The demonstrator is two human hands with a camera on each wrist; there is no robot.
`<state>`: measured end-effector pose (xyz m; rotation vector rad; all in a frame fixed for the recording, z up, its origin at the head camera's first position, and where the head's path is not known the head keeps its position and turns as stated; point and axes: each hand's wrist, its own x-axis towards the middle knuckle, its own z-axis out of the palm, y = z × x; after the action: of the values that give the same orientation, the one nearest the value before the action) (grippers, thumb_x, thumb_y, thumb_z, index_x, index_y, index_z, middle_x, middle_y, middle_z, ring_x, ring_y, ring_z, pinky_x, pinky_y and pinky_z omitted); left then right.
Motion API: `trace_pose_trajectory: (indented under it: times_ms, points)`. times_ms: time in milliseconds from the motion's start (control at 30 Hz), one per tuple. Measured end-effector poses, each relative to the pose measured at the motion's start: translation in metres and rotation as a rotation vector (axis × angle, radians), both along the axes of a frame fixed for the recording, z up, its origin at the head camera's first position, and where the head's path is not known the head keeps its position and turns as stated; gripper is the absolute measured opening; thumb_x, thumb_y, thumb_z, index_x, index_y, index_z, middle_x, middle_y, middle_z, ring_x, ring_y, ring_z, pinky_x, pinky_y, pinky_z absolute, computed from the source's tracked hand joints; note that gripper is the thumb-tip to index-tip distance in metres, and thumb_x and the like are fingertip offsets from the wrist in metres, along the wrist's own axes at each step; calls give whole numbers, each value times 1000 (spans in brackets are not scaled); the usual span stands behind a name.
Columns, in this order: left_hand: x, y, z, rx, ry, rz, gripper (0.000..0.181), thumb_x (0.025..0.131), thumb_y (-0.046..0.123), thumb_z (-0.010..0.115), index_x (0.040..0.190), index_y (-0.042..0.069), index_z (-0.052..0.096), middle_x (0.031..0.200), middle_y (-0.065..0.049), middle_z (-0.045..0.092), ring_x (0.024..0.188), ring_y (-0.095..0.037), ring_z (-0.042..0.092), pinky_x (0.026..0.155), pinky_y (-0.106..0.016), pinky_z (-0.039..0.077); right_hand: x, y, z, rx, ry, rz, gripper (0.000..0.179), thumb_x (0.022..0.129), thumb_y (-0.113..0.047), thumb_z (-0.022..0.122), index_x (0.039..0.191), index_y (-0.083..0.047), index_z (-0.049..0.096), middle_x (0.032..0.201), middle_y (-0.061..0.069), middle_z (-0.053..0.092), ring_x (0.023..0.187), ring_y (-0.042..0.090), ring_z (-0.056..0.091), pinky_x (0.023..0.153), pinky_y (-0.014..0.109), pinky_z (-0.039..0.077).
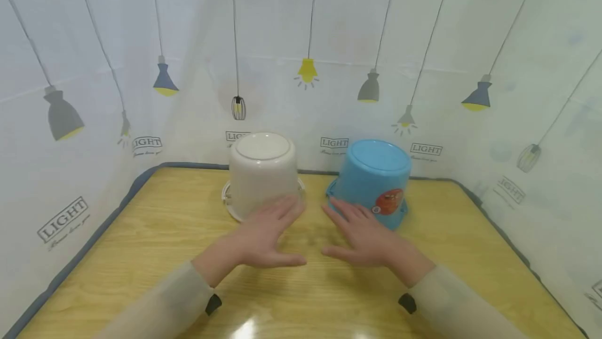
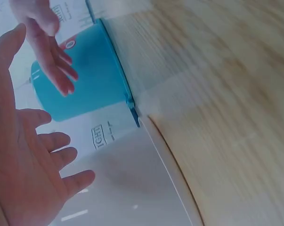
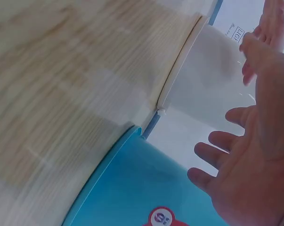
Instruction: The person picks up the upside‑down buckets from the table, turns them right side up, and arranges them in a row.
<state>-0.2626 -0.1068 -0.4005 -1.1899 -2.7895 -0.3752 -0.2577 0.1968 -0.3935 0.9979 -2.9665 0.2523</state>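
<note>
Two buckets stand upside down near the back of the wooden table, a white bucket on the left and a blue bucket with a red sticker on the right. My left hand is in front of the white bucket, fingers extended and thumb spread, holding nothing. My right hand mirrors it before the blue bucket, its palm likewise bare. Both palms face inward with a gap between them. In the left wrist view the left hand overlaps the white bucket; the right wrist view shows the right hand partly over the blue one.
A white cloth printed with hanging lamps and LIGHT labels encloses the table at the back and both sides. Dark blue edging runs along the table's borders.
</note>
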Motion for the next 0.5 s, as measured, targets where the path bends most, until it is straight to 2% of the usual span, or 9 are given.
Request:
trace_pose_trajectory:
  times_ms: [100,233,367,500]
  points:
    - [3,-10,2,50,-11,0,113,94,83,63,178,20,20,184,-13,21,171,-36,21,139,-60,23,-3,-4,2,-16,-3,-13,94,105,-64,63,176,-17,24,183,17,22,167,45,29,134,67,29]
    - [10,-26,0,59,-27,31,113,94,84,61,177,18,22,184,-13,22,170,-36,24,137,-60,26,-9,-11,4,-40,-18,-19,92,105,-61,66,174,-13,30,179,21,32,162,46,38,132,66,36]
    - [16,-48,-4,41,-35,80,112,95,85,61,175,13,29,183,-13,26,168,-38,30,135,-60,33,-18,-21,4,-52,-74,-39,91,105,-61,66,174,-14,30,178,22,33,161,46,39,133,64,35]
    - [18,-69,-3,26,-60,144,111,95,84,62,174,13,31,182,-15,29,163,-43,39,130,-65,39,-28,-29,1,-36,-138,-88,91,106,-63,64,176,-19,27,180,19,30,164,44,34,135,63,31]
